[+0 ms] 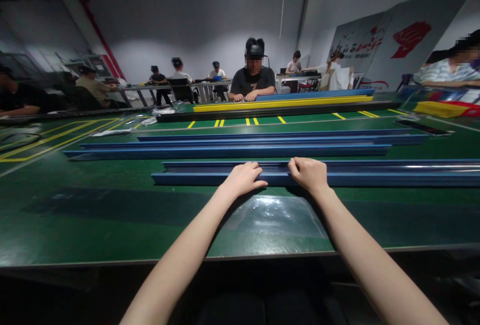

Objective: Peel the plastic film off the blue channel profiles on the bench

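Note:
A long blue channel (375,179) lies across the green table in front of me and runs off the right edge of the view. My left hand (243,177) rests on its left part, with the thumb along the near wall and the fingers reaching over the channel. To the right of it, my right hand (308,172) is closed at the channel; whatever its curled fingers pinch is too small to make out. A clear plastic sheet (275,215) lies on the table below both hands.
Several blue channels (225,152) lie beyond the hands. Farther back are a yellow strip (285,103) and a black strip (277,113). A phone (423,127) lies at the right. A person (253,82) sits across the table; others sit at tables behind.

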`<action>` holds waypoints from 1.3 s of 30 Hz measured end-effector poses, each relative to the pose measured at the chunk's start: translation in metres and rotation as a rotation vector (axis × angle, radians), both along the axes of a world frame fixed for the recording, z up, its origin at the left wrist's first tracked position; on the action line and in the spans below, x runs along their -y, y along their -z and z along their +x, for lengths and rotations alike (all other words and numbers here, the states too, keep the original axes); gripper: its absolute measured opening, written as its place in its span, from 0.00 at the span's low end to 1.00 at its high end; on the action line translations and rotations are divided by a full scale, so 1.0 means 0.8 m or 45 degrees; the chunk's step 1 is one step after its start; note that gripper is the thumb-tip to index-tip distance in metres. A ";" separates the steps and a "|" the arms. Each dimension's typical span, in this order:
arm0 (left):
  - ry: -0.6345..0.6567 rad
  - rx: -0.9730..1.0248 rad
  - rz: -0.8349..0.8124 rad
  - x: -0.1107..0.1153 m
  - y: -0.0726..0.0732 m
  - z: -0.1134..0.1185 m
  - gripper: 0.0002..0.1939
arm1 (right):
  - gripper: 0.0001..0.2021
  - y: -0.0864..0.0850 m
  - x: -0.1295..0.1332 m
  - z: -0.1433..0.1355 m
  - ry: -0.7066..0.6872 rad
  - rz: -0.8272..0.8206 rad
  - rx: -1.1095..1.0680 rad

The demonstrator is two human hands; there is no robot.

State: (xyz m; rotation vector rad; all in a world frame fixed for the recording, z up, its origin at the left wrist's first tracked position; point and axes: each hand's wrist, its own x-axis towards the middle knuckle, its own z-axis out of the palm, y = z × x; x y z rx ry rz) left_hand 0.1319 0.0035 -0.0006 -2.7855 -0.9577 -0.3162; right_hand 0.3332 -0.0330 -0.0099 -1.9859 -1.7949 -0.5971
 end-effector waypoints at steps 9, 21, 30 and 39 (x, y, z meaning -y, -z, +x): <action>0.078 0.004 -0.180 -0.015 -0.010 -0.030 0.15 | 0.22 -0.006 -0.003 -0.022 -0.401 -0.225 0.223; 0.126 0.008 -0.074 -0.024 -0.005 -0.081 0.16 | 0.21 -0.015 -0.010 -0.048 -0.783 -0.364 0.393; 0.157 -0.026 -0.005 -0.037 -0.006 -0.093 0.19 | 0.17 -0.013 -0.032 -0.047 -0.954 -0.272 0.574; 0.116 -0.004 0.139 -0.059 0.003 -0.081 0.21 | 0.19 -0.016 -0.053 -0.036 -1.003 -0.311 0.494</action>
